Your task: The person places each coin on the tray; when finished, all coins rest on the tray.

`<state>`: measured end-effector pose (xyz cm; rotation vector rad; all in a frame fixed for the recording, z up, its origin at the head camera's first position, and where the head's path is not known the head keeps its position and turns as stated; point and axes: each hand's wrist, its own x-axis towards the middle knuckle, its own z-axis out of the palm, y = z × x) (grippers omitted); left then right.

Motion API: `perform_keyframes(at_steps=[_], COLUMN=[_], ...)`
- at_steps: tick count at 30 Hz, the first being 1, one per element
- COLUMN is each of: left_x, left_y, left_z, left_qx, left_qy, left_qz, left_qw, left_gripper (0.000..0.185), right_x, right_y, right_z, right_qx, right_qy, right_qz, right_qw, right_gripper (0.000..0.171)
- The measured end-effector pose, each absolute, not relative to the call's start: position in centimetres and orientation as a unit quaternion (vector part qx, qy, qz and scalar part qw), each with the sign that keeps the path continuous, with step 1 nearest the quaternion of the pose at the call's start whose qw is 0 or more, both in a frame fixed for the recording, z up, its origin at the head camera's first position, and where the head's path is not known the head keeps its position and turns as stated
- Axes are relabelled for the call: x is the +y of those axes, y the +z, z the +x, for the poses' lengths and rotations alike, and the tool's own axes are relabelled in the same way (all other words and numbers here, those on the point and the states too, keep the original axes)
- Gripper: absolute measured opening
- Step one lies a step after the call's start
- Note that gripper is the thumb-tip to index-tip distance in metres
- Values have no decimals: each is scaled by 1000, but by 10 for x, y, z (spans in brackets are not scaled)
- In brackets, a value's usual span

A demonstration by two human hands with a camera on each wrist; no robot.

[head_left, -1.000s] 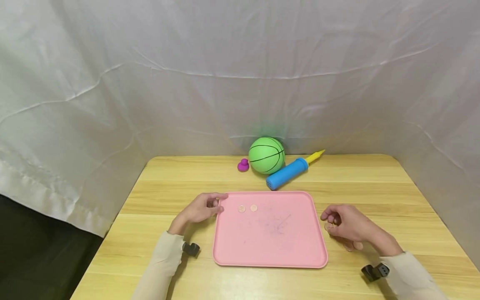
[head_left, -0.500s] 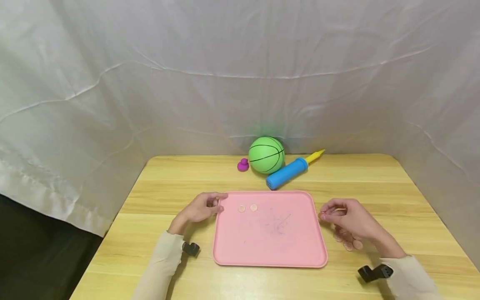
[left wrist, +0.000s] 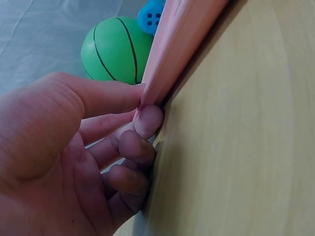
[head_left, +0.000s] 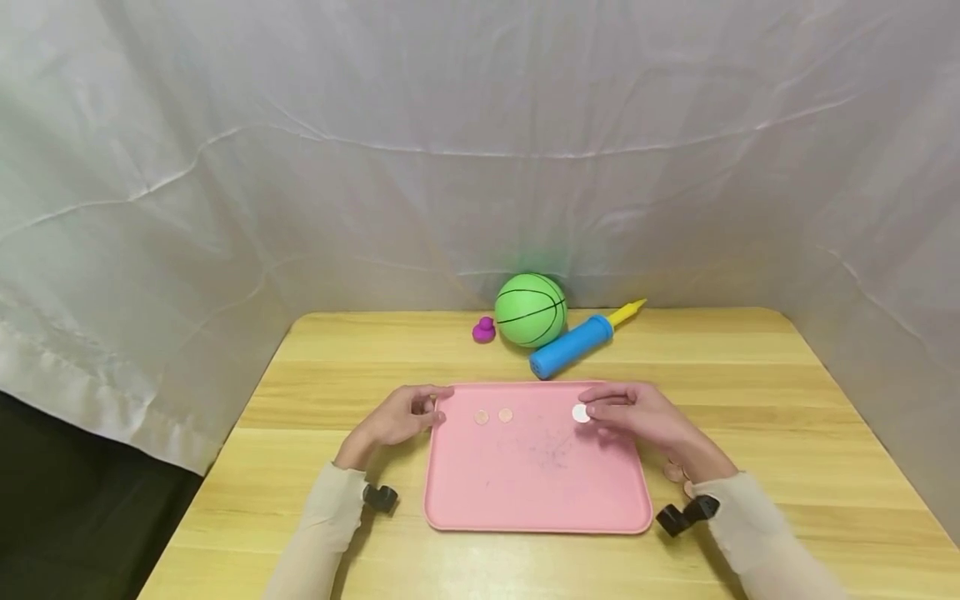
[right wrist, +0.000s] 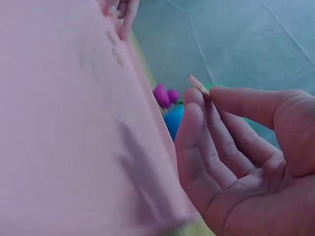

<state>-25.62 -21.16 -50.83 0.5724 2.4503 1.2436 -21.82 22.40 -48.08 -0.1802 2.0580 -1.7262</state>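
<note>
On the near counter the pink tray lies flat; the left hand pinches its left far rim, thumb above and fingers curled beneath, and should hold firm so the tray cannot slide. The right hand pinches a pale coin between thumb and fingertips over the tray's far right part; I judge it best lowered close before the grip loosens, apart from the two coins lying further left. Beyond sit a green ball and blue pump.
</note>
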Motion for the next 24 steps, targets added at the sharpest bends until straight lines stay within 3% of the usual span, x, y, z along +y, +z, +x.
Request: perform_keyframes(at_steps=[4,12,24], left_x=[-211,-210,-214], left_y=[-508,-510,-510], left_z=[-257,-257,-257], left_qx=[860,856,855], left_qy=[438,446,449], left_qz=[202,200,197], left_qw=[165,173,170], left_gripper=[49,49,49], right_x=[200,150,119], right_y=[-485,-494,-503], right_z=[-233,-246,-249], right_qx=[732,816,870], right_qy=[-639,-548,-477], right_qz=[-54,-72,-74], right_qw=[230,167,99], right_gripper=[51,27,15])
